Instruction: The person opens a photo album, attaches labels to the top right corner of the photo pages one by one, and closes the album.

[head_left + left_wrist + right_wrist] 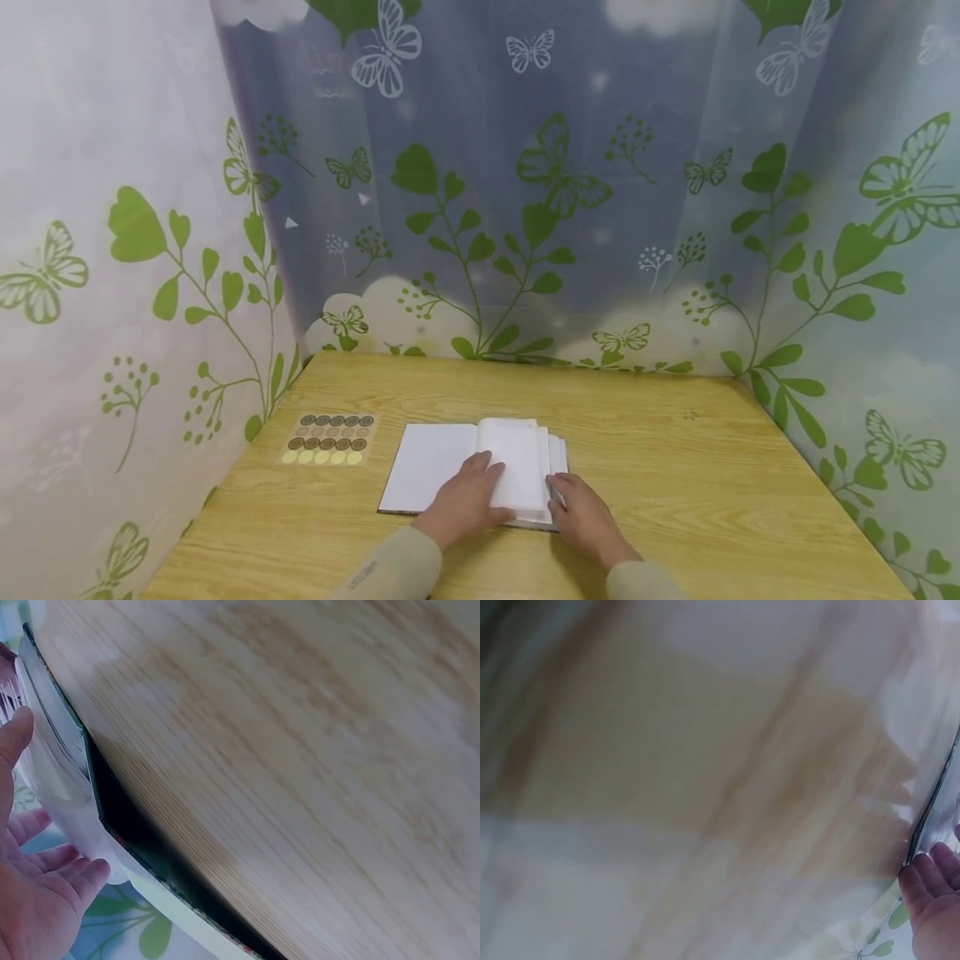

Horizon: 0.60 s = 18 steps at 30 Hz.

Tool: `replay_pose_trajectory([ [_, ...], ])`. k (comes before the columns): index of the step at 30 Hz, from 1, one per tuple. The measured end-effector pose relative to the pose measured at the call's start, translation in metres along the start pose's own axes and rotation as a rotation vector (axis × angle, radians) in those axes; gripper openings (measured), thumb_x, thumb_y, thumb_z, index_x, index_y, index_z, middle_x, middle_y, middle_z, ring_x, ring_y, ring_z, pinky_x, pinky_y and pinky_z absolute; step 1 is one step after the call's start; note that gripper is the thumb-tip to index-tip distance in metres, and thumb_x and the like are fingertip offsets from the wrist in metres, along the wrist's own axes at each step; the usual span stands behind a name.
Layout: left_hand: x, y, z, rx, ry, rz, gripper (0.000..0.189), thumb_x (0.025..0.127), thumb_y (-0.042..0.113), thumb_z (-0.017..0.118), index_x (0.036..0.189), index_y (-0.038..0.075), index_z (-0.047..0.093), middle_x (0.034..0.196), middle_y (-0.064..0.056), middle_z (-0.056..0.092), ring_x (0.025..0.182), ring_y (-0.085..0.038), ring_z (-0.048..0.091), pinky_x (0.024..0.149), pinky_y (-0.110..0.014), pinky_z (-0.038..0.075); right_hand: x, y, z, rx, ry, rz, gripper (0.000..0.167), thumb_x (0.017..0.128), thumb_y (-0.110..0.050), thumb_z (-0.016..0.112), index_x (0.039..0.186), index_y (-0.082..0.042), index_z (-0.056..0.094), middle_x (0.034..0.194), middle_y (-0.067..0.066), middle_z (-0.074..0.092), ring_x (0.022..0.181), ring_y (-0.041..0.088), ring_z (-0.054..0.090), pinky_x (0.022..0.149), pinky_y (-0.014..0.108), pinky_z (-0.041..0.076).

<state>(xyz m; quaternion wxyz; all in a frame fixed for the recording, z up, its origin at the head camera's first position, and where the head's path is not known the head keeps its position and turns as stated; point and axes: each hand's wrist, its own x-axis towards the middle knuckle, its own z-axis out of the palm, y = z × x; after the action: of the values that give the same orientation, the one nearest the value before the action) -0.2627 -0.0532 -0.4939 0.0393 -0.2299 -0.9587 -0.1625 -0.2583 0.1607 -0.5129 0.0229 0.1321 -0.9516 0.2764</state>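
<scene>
A hardback notebook (pixel 435 467) with blank white pages and a dark cover lies open on the table. My left hand (pixel 468 496) rests on the pages just right of the fold, fingers spread and relaxed. In the left wrist view, the thumb and fingers of the left hand (pixel 37 907) lie over the curved pages (pixel 64 780), above the dark green cover (pixel 112 814). At the notebook's right edge, my right hand (pixel 588 517) holds page edges and cover between thumb and curled fingers. The right wrist view catches these fingertips at the cover's edge (pixel 934 806).
A sheet of round stickers (pixel 330 439), in brown, tan and pale yellow rows, lies left of the notebook. The wood-grain table (pixel 675 442) meets curtains (pixel 480 167) printed with butterflies and leaves at its back and sides.
</scene>
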Motion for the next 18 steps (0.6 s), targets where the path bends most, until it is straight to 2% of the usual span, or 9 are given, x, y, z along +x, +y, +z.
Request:
replay_pose_trajectory([
  [11, -0.002, -0.009, 0.0, -0.027, 0.013, -0.024, 0.074, 0.083, 0.044, 0.078, 0.138, 0.002, 0.053, 0.146, -0.024, 0.044, 0.133, -0.037, 0.045, 0.104, -0.048, 0.044, 0.001, -0.003, 0.0, -0.032, -0.033, 0.022, 0.037, 0.096, -0.01, 0.06, 0.13, 0.003, 0.06, 0.134, 0.025, 0.054, 0.128, 0.043, 0.049, 0.107, 0.057, 0.037],
  [18, -0.002, -0.015, -0.005, -0.042, 0.014, -0.006, 0.074, 0.086, 0.046, 0.075, 0.14, 0.001, 0.05, 0.145, -0.024, 0.045, 0.129, -0.038, 0.049, 0.105, -0.048, 0.043, 0.001, -0.005, 0.0, -0.043, -0.017, 0.021, 0.037, 0.097, -0.012, 0.059, 0.13, 0.004, 0.061, 0.133, 0.025, 0.055, 0.127, 0.043, 0.05, 0.106, 0.057, 0.038],
])
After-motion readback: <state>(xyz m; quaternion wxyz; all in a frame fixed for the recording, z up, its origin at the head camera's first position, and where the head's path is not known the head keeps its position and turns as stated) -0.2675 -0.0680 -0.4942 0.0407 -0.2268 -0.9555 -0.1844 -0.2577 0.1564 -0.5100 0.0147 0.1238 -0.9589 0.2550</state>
